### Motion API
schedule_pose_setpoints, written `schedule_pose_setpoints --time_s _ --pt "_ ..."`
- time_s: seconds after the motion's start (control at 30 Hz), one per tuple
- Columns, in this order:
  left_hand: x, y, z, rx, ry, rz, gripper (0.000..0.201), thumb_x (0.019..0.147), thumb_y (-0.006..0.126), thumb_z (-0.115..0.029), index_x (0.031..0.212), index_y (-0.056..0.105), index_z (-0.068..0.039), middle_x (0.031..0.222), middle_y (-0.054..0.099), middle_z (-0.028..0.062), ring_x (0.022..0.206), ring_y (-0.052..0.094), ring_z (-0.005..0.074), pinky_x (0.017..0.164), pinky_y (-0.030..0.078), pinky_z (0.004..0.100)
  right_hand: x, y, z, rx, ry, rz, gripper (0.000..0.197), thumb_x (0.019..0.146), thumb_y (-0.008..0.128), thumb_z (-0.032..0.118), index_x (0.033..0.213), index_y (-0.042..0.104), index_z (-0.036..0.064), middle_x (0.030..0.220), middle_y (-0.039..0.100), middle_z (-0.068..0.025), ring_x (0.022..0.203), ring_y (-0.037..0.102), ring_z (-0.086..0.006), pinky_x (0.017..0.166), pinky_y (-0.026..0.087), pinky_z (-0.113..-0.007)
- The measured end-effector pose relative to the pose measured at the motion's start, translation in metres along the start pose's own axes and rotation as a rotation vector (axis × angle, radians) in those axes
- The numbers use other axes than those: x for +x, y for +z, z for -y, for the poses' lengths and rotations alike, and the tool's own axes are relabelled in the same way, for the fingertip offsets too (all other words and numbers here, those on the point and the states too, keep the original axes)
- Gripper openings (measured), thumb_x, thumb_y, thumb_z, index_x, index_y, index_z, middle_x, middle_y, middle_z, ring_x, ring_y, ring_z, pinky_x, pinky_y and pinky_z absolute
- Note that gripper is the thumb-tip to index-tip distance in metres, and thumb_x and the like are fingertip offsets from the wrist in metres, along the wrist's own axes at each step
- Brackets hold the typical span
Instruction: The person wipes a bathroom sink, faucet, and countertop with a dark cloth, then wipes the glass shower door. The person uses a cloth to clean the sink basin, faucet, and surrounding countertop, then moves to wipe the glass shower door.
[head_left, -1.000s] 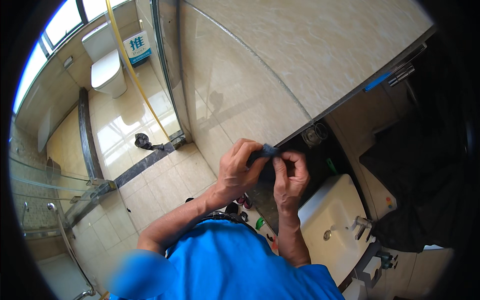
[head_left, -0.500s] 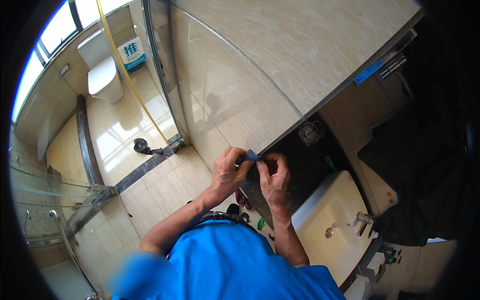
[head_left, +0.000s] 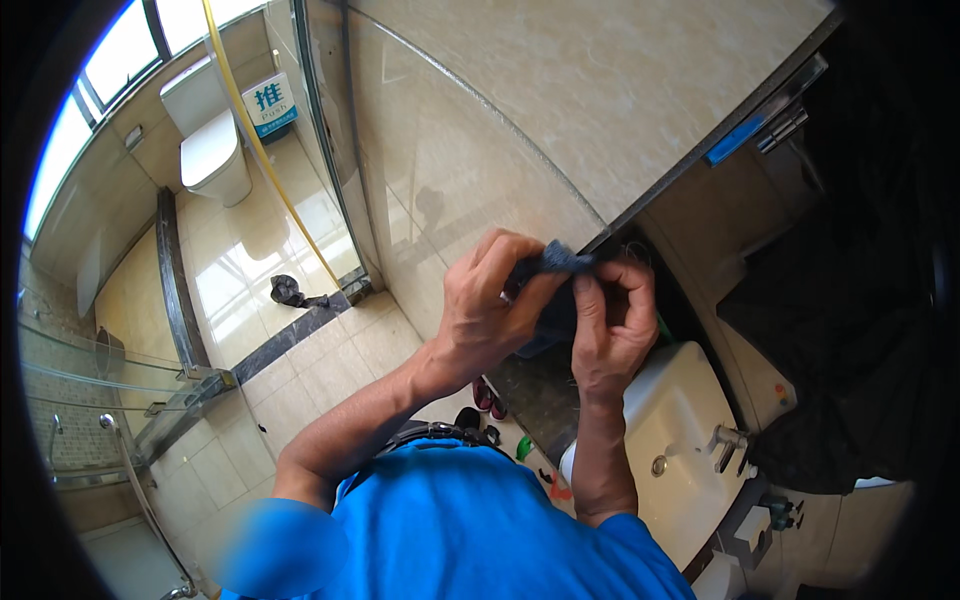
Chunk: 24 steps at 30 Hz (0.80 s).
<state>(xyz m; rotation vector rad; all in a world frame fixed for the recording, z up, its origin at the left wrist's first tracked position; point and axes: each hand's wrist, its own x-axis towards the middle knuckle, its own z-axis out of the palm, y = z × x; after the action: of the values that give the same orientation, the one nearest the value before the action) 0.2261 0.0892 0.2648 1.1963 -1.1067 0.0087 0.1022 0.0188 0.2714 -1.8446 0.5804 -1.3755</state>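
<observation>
A dark blue-grey cloth (head_left: 562, 258) is pinched up between my two hands, and a fold of it hangs below them over the dark countertop (head_left: 540, 388). On its left side my left hand (head_left: 488, 292) is closed, thumb and fingers gripping a bunched edge. My right hand (head_left: 617, 322) grips the opposite end, its thumb pressed up against the curled fingers. Both hands are raised in front of the corner of the beige tiled wall (head_left: 480, 190). The lower part of the cloth is partly hidden by the hands.
A white washbasin (head_left: 690, 480) with a metal tap (head_left: 728, 446) lies right of my right forearm. Dark fabric (head_left: 820, 350) fills the far right. Dark red shoes (head_left: 486, 398) sit on the floor. Behind a glass partition are a toilet (head_left: 212, 155) and a black bundle (head_left: 288, 292).
Both hands have risen and moved right with the cloth, and look larger. More of the cloth now shows hanging below them.
</observation>
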Motion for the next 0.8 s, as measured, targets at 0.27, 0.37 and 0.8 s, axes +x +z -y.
schedule_pose_setpoints --time_s 0.27,0.37,0.8 --pt "-0.064 0.000 0.049 0.135 -0.193 0.058 0.019 0.079 0.077 -0.002 0.094 0.066 -0.002 0.079 0.064 0.0094 0.062 0.063 0.0150 0.053 0.048 0.0274 -0.056 0.007 -0.054 -0.023 0.255 0.066 0.013 0.089 0.073 0.005 0.097 0.063 0.0028 0.094 0.057 -0.0054 0.080 0.057 -0.0135 0.071 0.049 -0.027" --pt "-0.064 0.001 0.049 0.125 -0.185 0.045 0.019 0.079 0.077 -0.002 0.093 0.065 -0.002 0.077 0.064 0.0091 0.062 0.063 0.0148 0.053 0.048 0.0273 -0.055 0.008 -0.052 -0.047 0.266 0.048 0.012 0.088 0.074 0.004 0.094 0.063 0.0023 0.092 0.057 -0.0045 0.077 0.057 -0.0116 0.068 0.048 -0.026" --pt "0.009 0.002 -0.004 -0.009 0.019 -0.023 0.020 0.081 0.077 0.000 0.095 0.064 0.000 0.079 0.064 0.0074 0.064 0.061 0.0115 0.055 0.048 0.0260 0.004 0.001 0.006 -0.018 -0.070 -0.048 0.016 0.088 0.074 0.002 0.098 0.062 0.0021 0.100 0.058 -0.0064 0.090 0.057 -0.0157 0.080 0.047 -0.028"
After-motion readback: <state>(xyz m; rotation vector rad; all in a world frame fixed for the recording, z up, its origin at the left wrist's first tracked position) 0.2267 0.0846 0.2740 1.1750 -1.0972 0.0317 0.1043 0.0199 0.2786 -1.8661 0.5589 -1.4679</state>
